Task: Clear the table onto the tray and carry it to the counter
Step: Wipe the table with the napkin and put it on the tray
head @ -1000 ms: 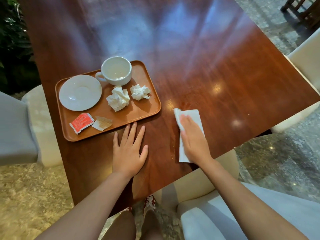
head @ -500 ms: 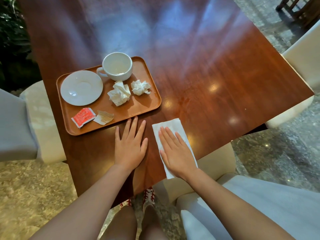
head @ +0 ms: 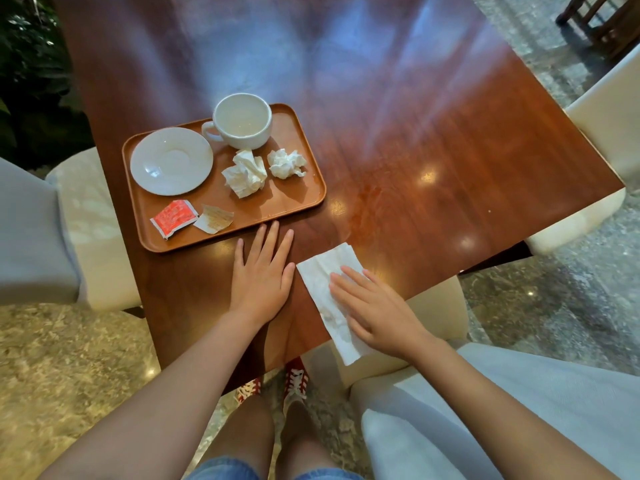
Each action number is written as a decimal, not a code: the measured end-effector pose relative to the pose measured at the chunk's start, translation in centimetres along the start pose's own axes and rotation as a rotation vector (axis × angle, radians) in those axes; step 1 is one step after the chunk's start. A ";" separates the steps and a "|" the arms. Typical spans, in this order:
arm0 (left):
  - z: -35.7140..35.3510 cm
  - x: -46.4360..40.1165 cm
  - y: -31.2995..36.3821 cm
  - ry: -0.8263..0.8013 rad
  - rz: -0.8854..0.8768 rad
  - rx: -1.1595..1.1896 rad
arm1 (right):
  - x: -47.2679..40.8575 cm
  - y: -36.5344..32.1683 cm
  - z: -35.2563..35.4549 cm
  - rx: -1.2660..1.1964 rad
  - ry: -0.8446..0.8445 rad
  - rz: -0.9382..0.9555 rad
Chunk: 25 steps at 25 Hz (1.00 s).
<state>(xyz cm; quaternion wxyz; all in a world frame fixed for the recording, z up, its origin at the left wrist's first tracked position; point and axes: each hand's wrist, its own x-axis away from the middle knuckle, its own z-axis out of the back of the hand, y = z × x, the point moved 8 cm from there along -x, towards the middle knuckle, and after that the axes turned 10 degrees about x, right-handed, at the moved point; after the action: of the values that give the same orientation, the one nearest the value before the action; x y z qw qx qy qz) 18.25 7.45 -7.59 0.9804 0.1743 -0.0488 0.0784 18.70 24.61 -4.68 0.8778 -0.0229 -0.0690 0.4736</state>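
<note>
Wiping the worktop [head: 415,150] near the loaded tray [head: 311,202], the right hand [head: 377,310] pressed flat fingers [head: 346,273] on a napkin [head: 322,271]; binning it probably came next.

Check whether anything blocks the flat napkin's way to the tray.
Only the left hand, flat on the table, lies between the napkin under the right hand and the tray.

No readable text anywhere. Faint print on the red packet [head: 174,218] on the tray [head: 313,199], too small to make out. Brownish marks on the torn wrapper [head: 214,219] beside it, illegible too.
</note>
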 end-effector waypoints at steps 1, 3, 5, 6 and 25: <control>0.0 0.4 -0.2 -0.007 -0.007 0.000 | 0.5 0.3 0.3 0.020 0.012 0.026; 0.1 1.5 -1.0 -0.020 0.000 -0.001 | 0.8 0.5 0.3 -0.006 0.028 0.040; 0.3 2.7 -1.9 -0.024 0.016 -0.006 | 0.6 0.4 0.6 -0.059 0.070 -0.004; 0.4 3.2 -2.3 -0.022 0.021 -0.007 | 0.5 0.2 0.9 -0.074 0.110 -0.033; 1.7 8.2 -7.0 -0.075 0.042 0.013 | -2.1 -3.0 5.5 -0.317 0.233 -0.147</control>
<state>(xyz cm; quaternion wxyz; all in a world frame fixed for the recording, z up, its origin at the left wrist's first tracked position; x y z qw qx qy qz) 27.35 1.48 -7.38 0.9748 0.1825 -0.0887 0.0929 19.25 21.03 0.85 0.8974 -0.2102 -0.0419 0.3857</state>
